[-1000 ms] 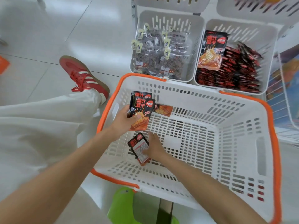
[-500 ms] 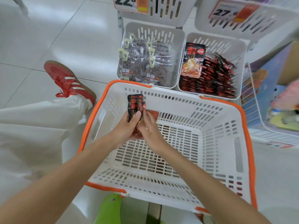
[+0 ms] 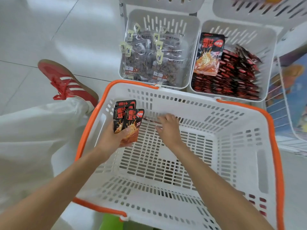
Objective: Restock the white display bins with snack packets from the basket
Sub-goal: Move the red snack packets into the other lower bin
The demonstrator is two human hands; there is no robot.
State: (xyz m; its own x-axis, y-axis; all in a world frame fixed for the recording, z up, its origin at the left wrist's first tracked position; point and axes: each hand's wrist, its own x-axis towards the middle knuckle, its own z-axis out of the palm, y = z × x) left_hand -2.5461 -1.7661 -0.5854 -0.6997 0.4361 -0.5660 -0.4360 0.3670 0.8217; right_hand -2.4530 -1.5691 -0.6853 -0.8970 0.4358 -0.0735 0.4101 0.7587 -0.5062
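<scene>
A white basket with an orange rim (image 3: 275, 140) stands on the floor in front of me. My left hand (image 3: 113, 140) grips a fan of three black-and-red snack packets (image 3: 131, 123) over the basket's left side. My right hand (image 3: 167, 128) reaches to the basket's far wall, its fingers on one more red packet (image 3: 149, 120) that is mostly hidden under them. Beyond the basket, the right white display bin (image 3: 269, 47) holds many of the same black-and-red packets (image 3: 232, 77), with one larger packet (image 3: 209, 53) standing upright.
The left white bin (image 3: 194, 27) holds clear bags of dark snacks (image 3: 152, 58). More white bins (image 3: 259, 12) hang above. A red shoe (image 3: 64, 80) and a white trouser leg (image 3: 33, 140) lie left of the basket. A wire rack (image 3: 287, 90) is at the right, something green (image 3: 111, 223) below.
My right hand let go of the packets held by my left hand and moved right to the packet at the basket's far wall. The left hand's stack is now fanned out.
</scene>
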